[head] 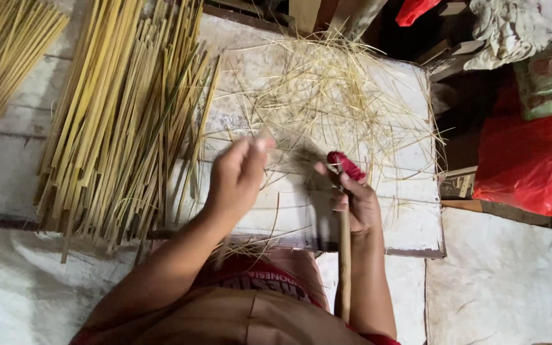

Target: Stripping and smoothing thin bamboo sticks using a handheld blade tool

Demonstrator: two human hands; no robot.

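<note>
- Two hands work above the white wooden counter (410, 217).
- The right hand (356, 201) is clenched around a long knife with red-wrapped handle (345, 165).
- The left hand (237, 176) pinches a thin pale bamboo strip (264, 135), beside the heap of yellow-green bamboo strips (122, 121).

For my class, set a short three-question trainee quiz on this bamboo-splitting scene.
1. True or false: the right hand grips a tool with a red-wrapped end.
2. The bamboo strips lie on which side of the left hand?
A) its left
B) its right
3. Fill in: the thin shavings rest on a ____ board.

Key:
1. true
2. A
3. white
</note>
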